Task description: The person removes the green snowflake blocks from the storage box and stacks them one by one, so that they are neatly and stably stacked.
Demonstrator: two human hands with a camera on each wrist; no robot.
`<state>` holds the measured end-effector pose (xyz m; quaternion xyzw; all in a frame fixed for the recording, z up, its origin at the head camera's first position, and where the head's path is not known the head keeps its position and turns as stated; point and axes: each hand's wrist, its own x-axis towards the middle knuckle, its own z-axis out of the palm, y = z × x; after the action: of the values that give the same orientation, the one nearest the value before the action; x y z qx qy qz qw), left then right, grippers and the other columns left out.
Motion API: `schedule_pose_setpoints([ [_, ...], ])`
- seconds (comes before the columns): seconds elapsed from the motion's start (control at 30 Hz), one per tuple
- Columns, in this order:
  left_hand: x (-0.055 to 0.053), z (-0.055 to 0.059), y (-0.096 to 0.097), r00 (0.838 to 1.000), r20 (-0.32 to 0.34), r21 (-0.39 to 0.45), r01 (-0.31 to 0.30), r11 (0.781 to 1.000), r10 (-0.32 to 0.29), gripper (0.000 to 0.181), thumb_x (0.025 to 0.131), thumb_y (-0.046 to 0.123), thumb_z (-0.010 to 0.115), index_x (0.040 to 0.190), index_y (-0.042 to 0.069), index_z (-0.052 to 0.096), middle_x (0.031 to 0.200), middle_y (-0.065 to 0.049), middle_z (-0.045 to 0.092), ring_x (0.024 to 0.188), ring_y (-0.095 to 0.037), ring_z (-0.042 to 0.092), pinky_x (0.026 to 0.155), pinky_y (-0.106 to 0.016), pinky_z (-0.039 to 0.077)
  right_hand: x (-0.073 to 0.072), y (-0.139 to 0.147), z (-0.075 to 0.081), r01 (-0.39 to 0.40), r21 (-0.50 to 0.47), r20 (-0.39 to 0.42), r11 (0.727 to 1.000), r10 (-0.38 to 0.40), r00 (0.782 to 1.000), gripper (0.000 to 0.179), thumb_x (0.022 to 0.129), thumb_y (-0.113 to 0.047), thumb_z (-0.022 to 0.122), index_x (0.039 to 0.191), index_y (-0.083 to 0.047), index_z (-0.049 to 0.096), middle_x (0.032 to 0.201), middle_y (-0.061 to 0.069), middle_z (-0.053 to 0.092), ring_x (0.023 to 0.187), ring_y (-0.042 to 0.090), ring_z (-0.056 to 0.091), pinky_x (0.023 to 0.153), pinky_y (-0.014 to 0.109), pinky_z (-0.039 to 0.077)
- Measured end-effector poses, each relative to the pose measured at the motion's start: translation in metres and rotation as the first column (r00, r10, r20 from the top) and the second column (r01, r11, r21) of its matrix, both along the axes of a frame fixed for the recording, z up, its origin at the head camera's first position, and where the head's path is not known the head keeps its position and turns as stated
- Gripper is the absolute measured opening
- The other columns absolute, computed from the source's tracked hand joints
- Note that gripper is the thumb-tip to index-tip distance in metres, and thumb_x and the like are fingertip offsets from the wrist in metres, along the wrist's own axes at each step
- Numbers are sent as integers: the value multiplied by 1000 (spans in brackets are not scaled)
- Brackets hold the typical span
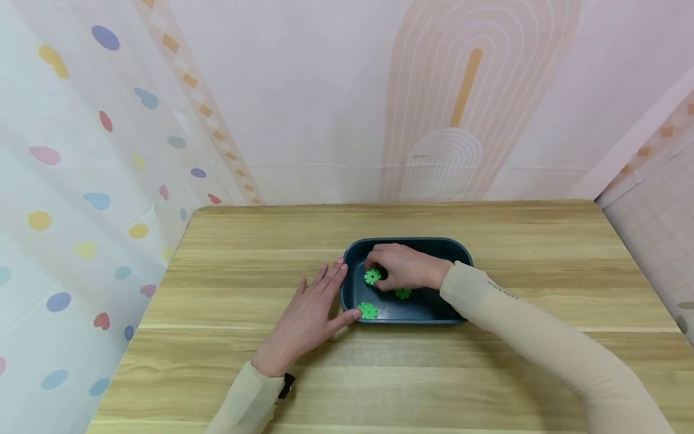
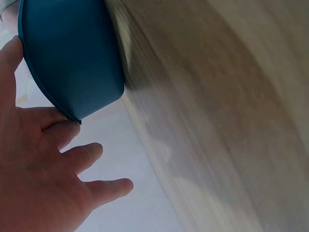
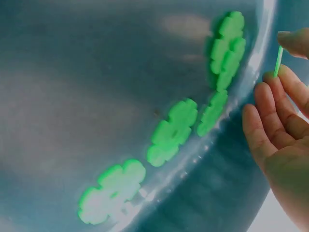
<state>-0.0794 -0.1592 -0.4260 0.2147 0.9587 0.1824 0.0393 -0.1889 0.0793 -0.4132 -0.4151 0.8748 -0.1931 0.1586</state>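
A dark blue oblong basin (image 1: 417,314) sits on the wooden table. My right hand (image 1: 403,265) reaches inside it and pinches a green notched plastic disc (image 1: 372,276) between thumb and fingers. In the right wrist view that held disc (image 3: 278,62) appears edge-on as a thin green strip. Another green disc (image 1: 368,310) lies in the basin's front left corner, and one more (image 1: 403,293) is partly hidden beneath the right hand. My left hand (image 1: 309,316) spreads its fingers at the basin's left end, fingertips (image 2: 67,130) and thumb at the rim.
Several green discs (image 3: 174,133) lie along the foot of the basin's wall in the right wrist view. The wooden table (image 1: 244,271) extends around the basin, and a patterned cloth (image 1: 303,108) hangs behind its far edge.
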Motion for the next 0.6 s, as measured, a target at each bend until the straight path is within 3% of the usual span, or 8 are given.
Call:
schedule_pose_setpoints([
  [0.6,-1,-1,1,1000,17,19,-5,1000,5,92,100,65,56,165,8,23,172,-6,17,157,-34,19,118,-70,23,5,13,37,60,-66,14,996,-59,998,31,96,-23,75,124,-13,72,120,0,64,105,15,61,96,37,54],
])
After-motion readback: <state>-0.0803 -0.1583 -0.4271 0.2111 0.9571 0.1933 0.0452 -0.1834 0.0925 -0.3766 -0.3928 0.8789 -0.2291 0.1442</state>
